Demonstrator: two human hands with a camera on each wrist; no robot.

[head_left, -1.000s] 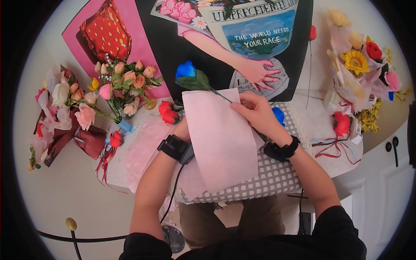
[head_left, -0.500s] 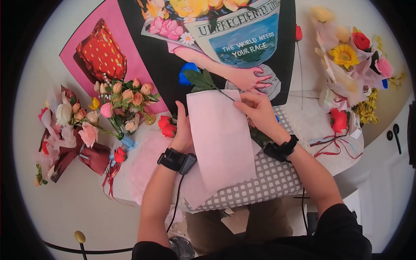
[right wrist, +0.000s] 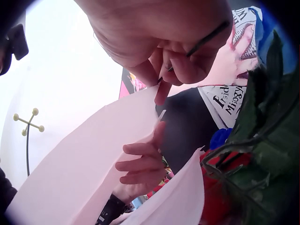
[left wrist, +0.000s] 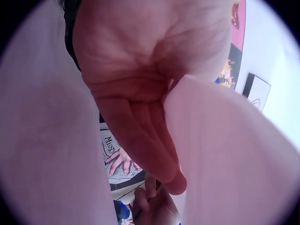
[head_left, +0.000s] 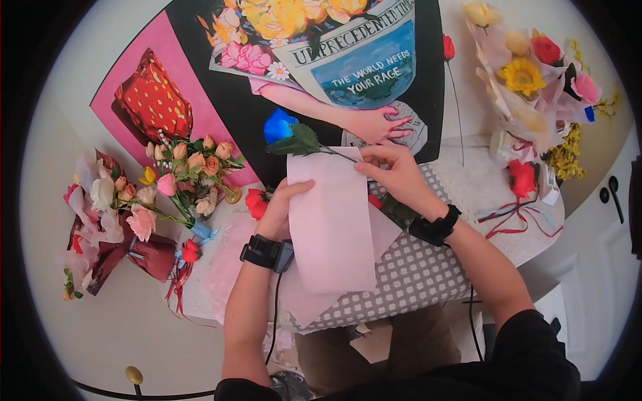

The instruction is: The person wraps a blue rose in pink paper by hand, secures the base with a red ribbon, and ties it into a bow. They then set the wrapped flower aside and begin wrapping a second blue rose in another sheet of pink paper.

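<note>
In the head view my right hand [head_left: 393, 170] pinches the thin stem of a blue rose [head_left: 279, 127] near the top edge of a pale pink sheet of wrapping paper [head_left: 334, 234]. The bloom and green leaves [head_left: 304, 139] reach past the sheet's upper left corner. My left hand [head_left: 282, 206] holds the sheet's left edge, thumb over the front and fingers behind. The left wrist view shows those fingers [left wrist: 140, 136] long beside the paper [left wrist: 234, 150]. In the right wrist view the stem [right wrist: 208, 40] runs through the right hand's fingers.
A grey checked cushion [head_left: 421, 277] lies beneath the paper. Dark leaves [head_left: 399, 214] poke out beside my right wrist. Bouquets stand left [head_left: 140, 224] and right [head_left: 521, 77]; a red flower [head_left: 523, 179] with ribbons lies at right. A painted poster [head_left: 321, 73] rises behind.
My left thumb, raised off the paper half a second ago, now lies over its left edge. The blue bloom has turned into fuller view. The head view has shifted a little.
</note>
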